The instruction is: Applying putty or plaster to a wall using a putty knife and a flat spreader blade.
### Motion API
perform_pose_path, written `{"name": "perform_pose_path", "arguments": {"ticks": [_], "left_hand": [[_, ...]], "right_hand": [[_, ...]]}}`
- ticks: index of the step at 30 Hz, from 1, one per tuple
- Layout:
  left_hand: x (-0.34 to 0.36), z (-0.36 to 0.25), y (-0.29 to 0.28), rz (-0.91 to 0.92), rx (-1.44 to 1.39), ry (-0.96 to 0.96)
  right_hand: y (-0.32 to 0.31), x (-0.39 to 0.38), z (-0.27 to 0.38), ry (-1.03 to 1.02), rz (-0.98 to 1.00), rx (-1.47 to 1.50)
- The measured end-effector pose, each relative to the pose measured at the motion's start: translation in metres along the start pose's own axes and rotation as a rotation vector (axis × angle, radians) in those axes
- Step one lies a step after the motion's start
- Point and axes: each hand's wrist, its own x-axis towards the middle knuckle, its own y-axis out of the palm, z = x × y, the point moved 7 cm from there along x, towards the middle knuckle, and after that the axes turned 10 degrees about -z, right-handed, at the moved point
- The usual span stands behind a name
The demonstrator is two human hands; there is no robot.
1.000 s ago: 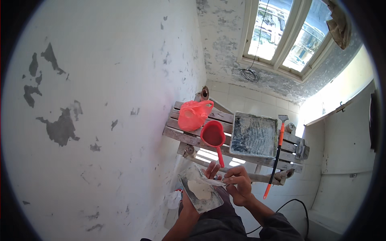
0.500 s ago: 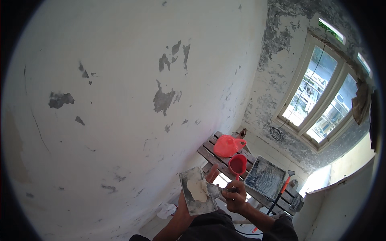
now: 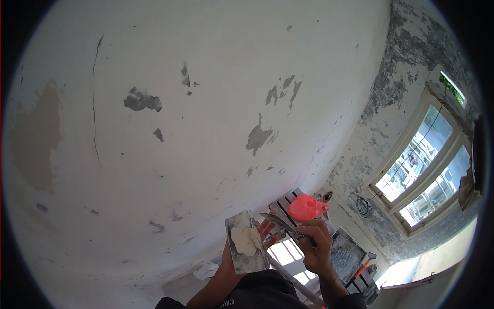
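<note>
My left hand (image 3: pixel 264 229) supports a grey, smeared rectangular hawk (image 3: pixel 250 263) from beneath, its fingers showing past the right edge. A mound of beige putty (image 3: pixel 243 241) lies on the hawk. To the right, my right hand (image 3: pixel 316 242) grips a putty knife (image 3: pixel 279 222) by its handle. The blade points up and left, beside the hawk's upper right corner and apart from the putty. Ahead stands a white wall (image 3: pixel 206 139) with grey bare patches, such as a broad one (image 3: pixel 259 136), a long crack (image 3: pixel 94 108) and a beige patch (image 3: pixel 38 139) at left.
Right of my hands is a slatted wooden bench (image 3: pixel 280 205) bearing a red plastic bag (image 3: pixel 304 207) and a dark, smeared tray (image 3: pixel 346 255). A tool with an orange handle (image 3: pixel 362 269) lies beside the tray. Coiled cable (image 3: pixel 364 206) hangs below the window (image 3: pixel 422 159).
The putty knife has come off the putty and away from the hawk, its blade now raised. My view has turned left, so the wall patches and window appear farther right.
</note>
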Motion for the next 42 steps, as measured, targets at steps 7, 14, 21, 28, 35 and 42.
{"name": "perform_pose_path", "arguments": {"ticks": [7, 14, 21, 28, 35, 42], "left_hand": [[-0.019, -0.025, -0.004, -0.095, -0.08, 0.008], [-0.033, -0.041, -0.012, -0.024, -0.264, 0.067], [-0.039, -0.054, -0.021, -0.107, -0.283, 0.094], [-0.036, -0.061, -0.039, -0.238, -0.271, 0.247], [-0.038, -0.072, -0.068, -0.405, -0.211, 0.457], [-0.039, -0.069, -0.086, -0.505, -0.176, 0.567]], "right_hand": [[0.045, 0.018, -0.001, -0.09, 0.229, 0.143], [0.075, -0.018, 0.006, -0.143, 0.123, 0.262], [0.072, -0.014, 0.001, -0.052, 0.173, 0.266], [0.071, -0.007, 0.012, -0.017, 0.243, 0.11], [0.078, -0.019, 0.014, 0.218, 0.301, 0.011], [0.107, -0.07, -0.021, 1.051, 0.273, 0.645]]}}
